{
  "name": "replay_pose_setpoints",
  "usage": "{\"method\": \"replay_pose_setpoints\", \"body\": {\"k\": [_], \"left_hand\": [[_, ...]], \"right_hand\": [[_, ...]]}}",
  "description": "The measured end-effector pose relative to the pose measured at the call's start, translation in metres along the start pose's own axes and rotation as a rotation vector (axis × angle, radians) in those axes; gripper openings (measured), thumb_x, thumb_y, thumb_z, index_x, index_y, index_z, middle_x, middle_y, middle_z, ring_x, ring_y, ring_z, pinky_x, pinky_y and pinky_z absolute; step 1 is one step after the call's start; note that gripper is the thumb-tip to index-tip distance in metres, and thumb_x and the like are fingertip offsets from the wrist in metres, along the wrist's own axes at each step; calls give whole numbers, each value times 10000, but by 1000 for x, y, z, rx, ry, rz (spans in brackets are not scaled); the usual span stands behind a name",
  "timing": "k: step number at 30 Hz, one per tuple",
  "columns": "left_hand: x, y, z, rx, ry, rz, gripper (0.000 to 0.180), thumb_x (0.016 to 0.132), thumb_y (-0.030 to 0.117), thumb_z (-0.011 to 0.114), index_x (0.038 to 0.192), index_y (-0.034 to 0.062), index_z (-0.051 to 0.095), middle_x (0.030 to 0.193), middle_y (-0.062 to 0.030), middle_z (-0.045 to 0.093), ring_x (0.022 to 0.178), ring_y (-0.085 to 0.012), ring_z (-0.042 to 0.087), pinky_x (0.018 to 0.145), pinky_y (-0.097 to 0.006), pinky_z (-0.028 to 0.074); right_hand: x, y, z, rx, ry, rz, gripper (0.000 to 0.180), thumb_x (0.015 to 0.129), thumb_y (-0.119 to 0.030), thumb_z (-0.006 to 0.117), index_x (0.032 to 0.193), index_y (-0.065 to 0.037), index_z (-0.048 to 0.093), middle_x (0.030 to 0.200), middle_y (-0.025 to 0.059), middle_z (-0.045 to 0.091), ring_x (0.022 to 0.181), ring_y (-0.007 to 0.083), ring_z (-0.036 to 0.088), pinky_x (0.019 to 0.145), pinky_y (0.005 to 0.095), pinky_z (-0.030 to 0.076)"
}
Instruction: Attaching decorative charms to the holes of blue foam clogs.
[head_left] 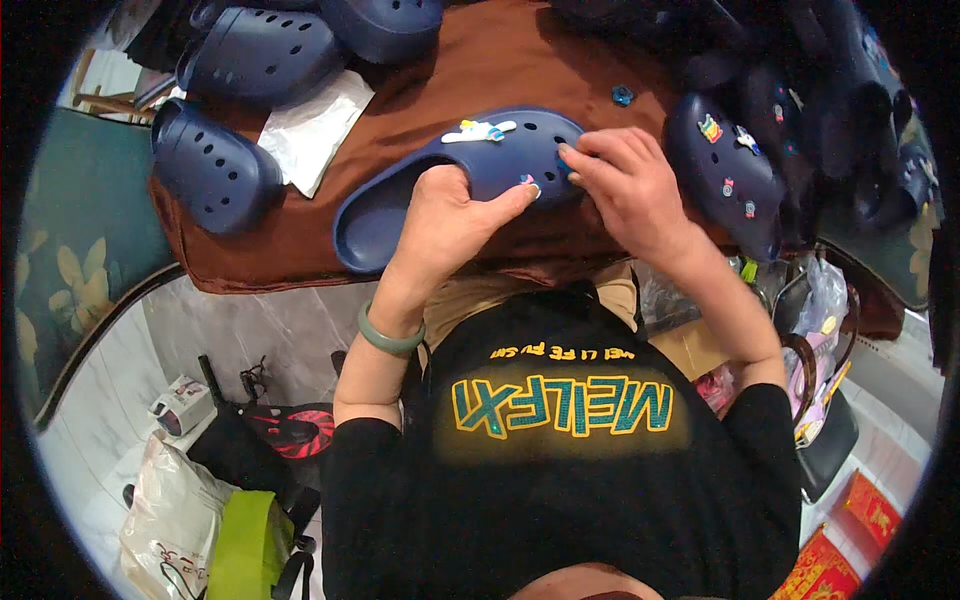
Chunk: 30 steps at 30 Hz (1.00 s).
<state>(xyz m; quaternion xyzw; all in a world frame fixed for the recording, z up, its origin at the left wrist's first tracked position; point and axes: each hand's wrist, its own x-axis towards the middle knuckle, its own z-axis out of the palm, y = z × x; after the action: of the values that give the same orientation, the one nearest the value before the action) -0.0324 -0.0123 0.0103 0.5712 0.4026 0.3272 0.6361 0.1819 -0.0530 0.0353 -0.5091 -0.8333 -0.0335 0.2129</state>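
Observation:
A navy blue clog (pixel 375 215) lies on the brown cloth in front of me, its toe pointing right. My left hand (pixel 435 225) grips it at the foot opening, fingers tucked inside and thumb along the top. Near the thumb tip sits a small pink-and-blue shoe charm (pixel 530 183). A white cartoon-shaped charm (pixel 480 132) is fixed on the clog's far side. Over the toe, my right hand (pixel 635 195) pinches at a vent hole, a small blue charm mostly hidden under its fingertips. Beyond it a loose blue charm (pixel 622 96) rests on the cloth.
Plain navy clogs (pixel 220 175) stand at the left beside a white paper packet (pixel 318 130). On the right, a navy clog with several charms (pixel 725 170) lies near my right wrist, with more clogs behind. The brown cloth's (pixel 270 265) near edge meets my lap.

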Motion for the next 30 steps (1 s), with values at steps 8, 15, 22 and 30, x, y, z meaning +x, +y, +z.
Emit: {"method": "replay_pose_setpoints", "body": {"k": [8, 15, 22, 30], "left_hand": [[-3, 8, 0, 17, -24, -18, 249, 796, 131, 710, 989, -24, 680, 888, -57, 707, 799, -93, 626, 753, -260, 498], [-2, 1, -1, 49, -52, 13, 214, 810, 113, 727, 985, -4, 683, 903, -17, 686, 803, -83, 613, 746, -244, 491], [2, -8, -4, 238, -51, 130, 217, 815, 105, 716, 992, -15, 676, 912, -31, 690, 811, -93, 625, 747, -251, 497], [0, 3, 0, 0, 2, 35, 228, 801, 118, 712, 976, -26, 684, 879, -66, 710, 791, -107, 645, 736, -274, 510]], "right_hand": [[23, 33, -2, 488, -227, 194, 232, 689, -183, 788, 854, -48, 697, 914, 93, 636, 913, 271, 571, 830, 360, 452], [47, 42, -2, 697, -697, 635, 739, 679, -120, 807, 1284, 12, 403, 1187, 168, 543, 1167, 256, 501, 1030, 348, 368], [41, 30, 10, 700, -634, 594, 721, 694, -110, 775, 1300, -2, 400, 1199, 168, 539, 1166, 270, 499, 1034, 361, 367], [12, 26, 8, 610, -188, 341, 448, 701, -161, 778, 1076, -28, 571, 1064, 150, 583, 995, 295, 572, 912, 365, 443]]}}
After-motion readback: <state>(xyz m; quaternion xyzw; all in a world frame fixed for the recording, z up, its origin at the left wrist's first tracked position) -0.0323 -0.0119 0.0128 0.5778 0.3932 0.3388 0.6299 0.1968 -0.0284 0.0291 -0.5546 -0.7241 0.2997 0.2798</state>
